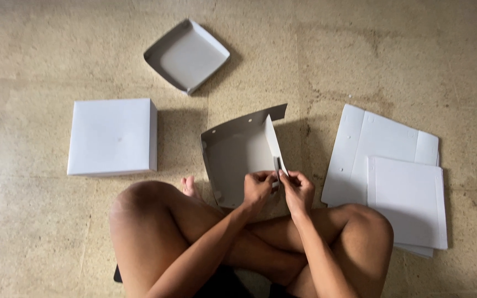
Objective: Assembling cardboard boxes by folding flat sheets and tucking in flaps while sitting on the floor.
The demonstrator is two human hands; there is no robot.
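Both hands (pixel 277 190) pinching half-folded empty box (pixel 238 157), empty tray (pixel 186 55) beyond

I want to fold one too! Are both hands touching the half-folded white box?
Touching. The head view shows the left hand and right hand pinching the near corner of the half-folded white box, fingertips on its upright flap.

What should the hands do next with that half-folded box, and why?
Probably press the raised right flap into its corner. Both the left hand and right hand pinch that flap on the half-folded box, and its near corner looks unjoined, unlike the finished box.
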